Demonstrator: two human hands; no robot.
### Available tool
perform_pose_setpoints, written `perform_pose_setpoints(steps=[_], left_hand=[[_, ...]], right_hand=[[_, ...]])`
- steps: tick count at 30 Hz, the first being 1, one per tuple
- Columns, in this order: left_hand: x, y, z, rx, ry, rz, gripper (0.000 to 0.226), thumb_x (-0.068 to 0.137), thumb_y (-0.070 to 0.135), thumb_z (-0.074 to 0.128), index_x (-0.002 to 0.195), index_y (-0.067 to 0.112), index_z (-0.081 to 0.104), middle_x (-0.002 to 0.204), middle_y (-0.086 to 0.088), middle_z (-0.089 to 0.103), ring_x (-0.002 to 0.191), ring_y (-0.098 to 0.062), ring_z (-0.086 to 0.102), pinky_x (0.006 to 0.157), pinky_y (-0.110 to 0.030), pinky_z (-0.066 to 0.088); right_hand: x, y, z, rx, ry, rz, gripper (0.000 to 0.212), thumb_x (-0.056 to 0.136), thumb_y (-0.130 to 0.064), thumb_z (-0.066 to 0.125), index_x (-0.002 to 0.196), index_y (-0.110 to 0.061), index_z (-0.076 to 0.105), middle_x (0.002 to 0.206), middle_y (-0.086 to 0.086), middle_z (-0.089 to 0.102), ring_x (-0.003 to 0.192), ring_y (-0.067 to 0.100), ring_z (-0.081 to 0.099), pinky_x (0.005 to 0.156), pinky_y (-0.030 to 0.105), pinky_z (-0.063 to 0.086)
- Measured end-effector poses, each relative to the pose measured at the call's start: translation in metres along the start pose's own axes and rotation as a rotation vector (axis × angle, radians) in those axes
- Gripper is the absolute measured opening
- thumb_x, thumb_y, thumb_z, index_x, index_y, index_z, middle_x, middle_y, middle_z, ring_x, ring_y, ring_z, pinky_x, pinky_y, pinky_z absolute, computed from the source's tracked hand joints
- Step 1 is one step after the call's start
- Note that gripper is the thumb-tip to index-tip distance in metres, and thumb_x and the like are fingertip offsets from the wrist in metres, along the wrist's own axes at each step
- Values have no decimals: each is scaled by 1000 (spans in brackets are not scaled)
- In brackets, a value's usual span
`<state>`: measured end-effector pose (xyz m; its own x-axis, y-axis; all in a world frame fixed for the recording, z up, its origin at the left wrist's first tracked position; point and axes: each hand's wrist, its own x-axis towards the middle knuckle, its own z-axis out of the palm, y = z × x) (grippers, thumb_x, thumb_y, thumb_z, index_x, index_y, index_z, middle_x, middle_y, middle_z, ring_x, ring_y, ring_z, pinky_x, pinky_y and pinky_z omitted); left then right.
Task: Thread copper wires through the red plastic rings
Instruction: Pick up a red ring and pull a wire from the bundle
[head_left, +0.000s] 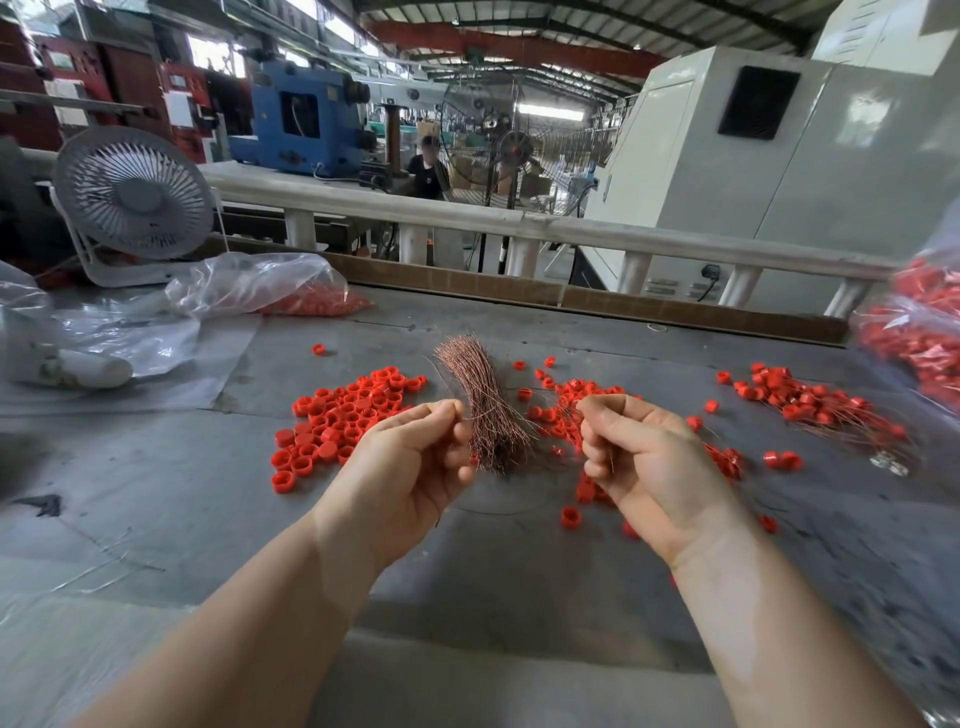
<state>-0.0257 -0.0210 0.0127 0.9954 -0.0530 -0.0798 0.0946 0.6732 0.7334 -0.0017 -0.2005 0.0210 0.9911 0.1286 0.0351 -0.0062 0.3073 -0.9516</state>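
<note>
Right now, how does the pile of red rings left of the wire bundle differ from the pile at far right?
The left pile is loose rings with no wires visible among them; the far-right pile has thin copper wires running through or among its rings. The left pile lies packed close together beside the copper wire bundle; the far-right pile is strung out, well away from it. Both are the same red plastic rings, lying on the grey table.

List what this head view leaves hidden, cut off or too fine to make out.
- Right hand: curled fingers hide whether it holds a ring; only a thin wire shows.
- Left hand: the wire it pinches is too fine to follow.
- Bag of rings: cut off by the right edge and blurred.
- Ring pile: partly behind the right hand.
- Left bag: crinkled plastic veils its contents.
</note>
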Motion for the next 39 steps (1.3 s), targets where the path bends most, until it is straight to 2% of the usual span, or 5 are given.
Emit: perform_pose_setpoints(steps=[8,14,31,34,39], left_hand=[[0,-3,0,105,33,-22,27,95,4,41,72,8,56,56,-3,50,40,-8,42,36,-17,41],[-4,-2,4,161,-5,-121,21,85,8,42,67,9,52,54,-4,49,37,-11,40,34,-18,38],[-1,1,1,23,4,-128,22,91,7,46,71,6,56,55,-3,53,39,-7,48,35,-15,43],[0,-4,-1,169,15,-11,24,94,5,45,72,8,55,53,0,48,38,-8,44,34,-16,38],[4,-18,-10,918,137,365,19,95,11,49,77,11,54,40,1,48,34,-14,41,36,-18,33]], right_hand=[[5,-1,-4,186,119,-67,14,84,2,54,81,-6,64,59,0,63,52,4,57,47,12,45],[6,-2,-6,263,159,-105,12,68,-4,61,79,-7,65,62,1,64,54,5,59,49,12,47],[4,-1,-8,98,274,-179,9,78,-4,65,75,-12,67,63,0,69,51,2,59,46,11,44],[3,-1,-8,74,297,-172,11,79,-7,67,72,-15,69,64,0,69,52,1,59,44,10,43],[3,-1,-10,72,361,-196,12,82,-4,65,74,-13,67,61,-1,68,50,0,56,42,9,40]])
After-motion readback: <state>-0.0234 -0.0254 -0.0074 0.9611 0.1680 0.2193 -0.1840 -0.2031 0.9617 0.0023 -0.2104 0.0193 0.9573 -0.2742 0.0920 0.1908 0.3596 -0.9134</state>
